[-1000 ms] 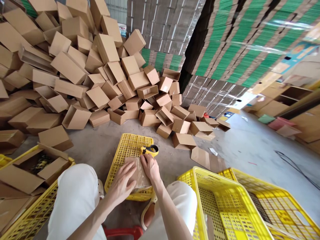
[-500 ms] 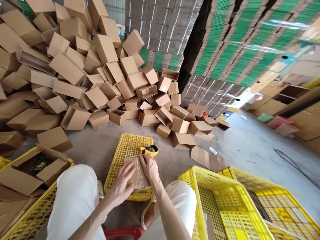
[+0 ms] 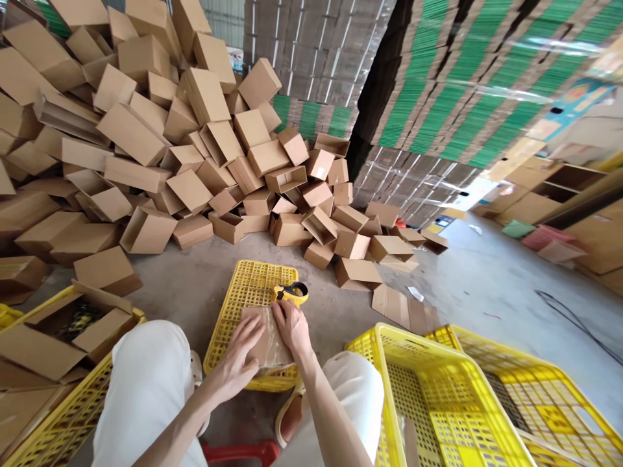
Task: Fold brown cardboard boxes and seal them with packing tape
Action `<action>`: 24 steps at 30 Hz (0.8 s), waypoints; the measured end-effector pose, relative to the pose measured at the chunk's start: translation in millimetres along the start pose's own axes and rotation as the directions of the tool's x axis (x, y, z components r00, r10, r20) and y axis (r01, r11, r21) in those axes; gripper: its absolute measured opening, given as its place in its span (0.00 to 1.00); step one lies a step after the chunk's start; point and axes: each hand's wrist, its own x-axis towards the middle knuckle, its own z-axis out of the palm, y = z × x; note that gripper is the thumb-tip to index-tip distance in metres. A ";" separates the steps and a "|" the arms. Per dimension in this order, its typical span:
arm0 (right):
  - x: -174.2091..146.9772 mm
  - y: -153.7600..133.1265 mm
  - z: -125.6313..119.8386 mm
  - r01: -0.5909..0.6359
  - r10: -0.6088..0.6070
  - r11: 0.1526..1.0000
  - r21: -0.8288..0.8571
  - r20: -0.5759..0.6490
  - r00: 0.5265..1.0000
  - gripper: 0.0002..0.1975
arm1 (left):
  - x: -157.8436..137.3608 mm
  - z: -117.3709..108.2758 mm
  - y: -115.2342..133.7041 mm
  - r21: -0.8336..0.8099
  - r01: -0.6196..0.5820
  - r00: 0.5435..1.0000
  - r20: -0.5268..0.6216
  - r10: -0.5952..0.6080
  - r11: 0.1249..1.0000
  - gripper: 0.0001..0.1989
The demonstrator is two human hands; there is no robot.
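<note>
A small cardboard box with shiny clear tape over its top rests on an upturned yellow plastic crate. My left hand lies along the box's left side, fingers stretched out over its top and thumb apart. Bent fingers of my right hand grip the far right edge of the box; their tips are partly hidden. Just beyond that hand, a yellow and black tape dispenser sits at the crate's right edge, untouched.
A big heap of cardboard boxes fills the left and centre back. Yellow crates stand at my right. At my left, an open carton sits on another yellow crate. Strapped stacks of flat cardboard rise behind.
Almost nothing differs. Both hands stay on the box, and the whole view has shifted very slightly.
</note>
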 end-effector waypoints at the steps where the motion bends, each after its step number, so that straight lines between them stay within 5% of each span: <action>1: 0.1 -0.2 -0.1 0.000 0.000 1.000 0.000 -0.001 1.000 0.15 | 0.0 -0.2 0.5 -0.008 0.000 1.000 -0.003 0.000 1.000 0.42; 24: 0.4 -1.5 -0.6 -0.007 0.007 1.000 -0.002 0.002 1.000 0.15 | -1.0 3.1 -1.4 -0.025 0.002 1.000 0.010 -0.002 1.000 0.41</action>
